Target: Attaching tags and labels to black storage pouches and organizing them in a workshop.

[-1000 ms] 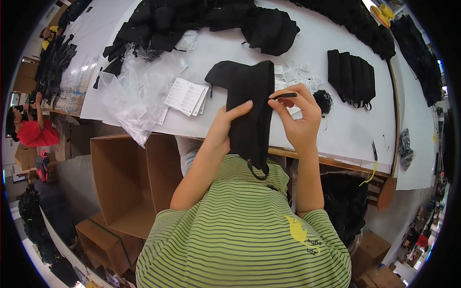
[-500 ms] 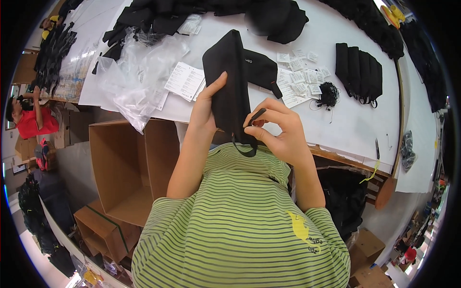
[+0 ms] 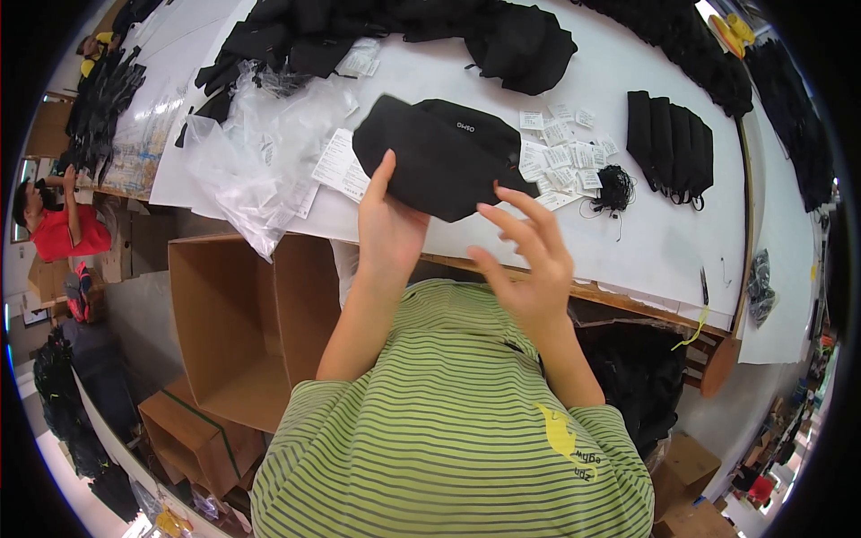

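Note:
My left hand is closed on a flat black fabric pouch, thumb on top and fingers underneath, holding it over the table's near edge. Just right of the pouch's lower corner, my right hand has its fingers apart and nothing in them; whether a fingertip touches the fabric I cannot tell. Partly hidden behind the held pouch lies a second black pouch with small pale lettering. White printed labels are spread on the table to its right, beside a tangle of thin black cords.
Clear plastic bags and printed sheets lie left on the white table. Several black pouches stand in a row at right; more black fabric pieces lie at the back. A cardboard box sits below left. A person in red is far left.
The held pouch has turned from upright on edge to lying flatter, and moved away from my body. My right hand has let go of the pouch's black tab and spread its fingers.

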Motion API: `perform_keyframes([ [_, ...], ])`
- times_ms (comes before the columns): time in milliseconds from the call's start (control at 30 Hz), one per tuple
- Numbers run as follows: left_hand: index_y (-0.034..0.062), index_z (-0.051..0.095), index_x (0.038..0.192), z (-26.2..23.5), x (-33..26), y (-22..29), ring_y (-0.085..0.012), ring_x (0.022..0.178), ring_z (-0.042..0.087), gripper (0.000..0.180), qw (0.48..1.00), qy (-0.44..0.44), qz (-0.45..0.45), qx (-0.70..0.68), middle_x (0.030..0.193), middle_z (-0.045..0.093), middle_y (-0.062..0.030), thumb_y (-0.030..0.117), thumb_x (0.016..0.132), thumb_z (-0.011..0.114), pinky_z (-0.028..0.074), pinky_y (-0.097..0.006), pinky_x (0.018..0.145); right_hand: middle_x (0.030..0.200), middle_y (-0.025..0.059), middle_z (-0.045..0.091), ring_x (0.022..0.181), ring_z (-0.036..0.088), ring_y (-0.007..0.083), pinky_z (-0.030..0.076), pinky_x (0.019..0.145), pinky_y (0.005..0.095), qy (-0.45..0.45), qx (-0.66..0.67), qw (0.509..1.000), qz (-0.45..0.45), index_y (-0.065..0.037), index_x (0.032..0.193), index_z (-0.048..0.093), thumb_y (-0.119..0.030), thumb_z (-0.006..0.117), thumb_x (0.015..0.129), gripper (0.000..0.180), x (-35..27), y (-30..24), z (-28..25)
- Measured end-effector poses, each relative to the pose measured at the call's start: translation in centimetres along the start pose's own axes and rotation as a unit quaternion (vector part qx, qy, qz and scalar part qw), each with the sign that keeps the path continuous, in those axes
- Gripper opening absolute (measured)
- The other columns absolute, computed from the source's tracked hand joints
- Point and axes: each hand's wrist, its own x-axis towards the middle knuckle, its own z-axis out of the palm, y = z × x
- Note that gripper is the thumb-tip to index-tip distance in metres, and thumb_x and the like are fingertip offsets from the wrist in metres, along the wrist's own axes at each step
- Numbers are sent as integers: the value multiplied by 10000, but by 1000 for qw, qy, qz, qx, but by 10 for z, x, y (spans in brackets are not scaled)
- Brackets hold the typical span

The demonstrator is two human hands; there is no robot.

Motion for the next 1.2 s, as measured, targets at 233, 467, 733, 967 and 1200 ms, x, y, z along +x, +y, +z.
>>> perform_keyframes([
  [233, 61, 397, 1358, 4, -21, -13, -207, 1193, 493, 464, 988, -133, -28, 77, 1311, 500, -96, 284, 969, 518, 433, -369, 969, 1212, 95, 584, 989, 589, 230, 498, 785, 274, 32, -3, 999, 7, -80, 1094, 662, -43, 749, 726, 380, 13, 18, 2],
  [467, 43, 549, 1171, -19, 6, 14, -116, 1063, 509, 373, 857, -159, 290, 396, 1212, 541, -57, 75, 834, 706, 438, -259, 869, 1129, 62, 625, 910, 582, 109, 455, 663, 211, -11, 209, 970, 120, -48, 1046, 667, -33, 707, 781, 268, 17, 40, -14],
  [733, 35, 617, 925, -20, 11, -8, -62, 718, 551, 168, 882, -95, 215, 408, 924, 615, -9, 10, 799, 724, 434, -191, 526, 702, -14, 605, 556, 475, 6, 376, 504, 186, -66, 162, 941, 290, -60, 981, 703, -95, 746, 774, 214, 12, 62, -41],
  [967, 2, 583, 1132, -45, 42, 34, -243, 1122, 518, 316, 622, -60, 321, 712, 1248, 531, -164, 205, 892, 616, 431, -359, 917, 917, 68, 673, 728, 637, 111, 517, 641, 236, 299, 320, 862, 255, -7, 990, 641, -111, 685, 847, 183, 36, 149, -156],
  [1200, 45, 433, 1337, -108, 71, 59, -407, 1285, 333, 574, 421, -14, 330, 845, 1407, 365, -224, 249, 846, 649, 266, -477, 1076, 902, 139, 643, 734, 663, 250, 557, 638, 250, 537, 326, 746, 221, 57, 946, 585, -140, 731, 822, 275, 70, 299, -315],
])
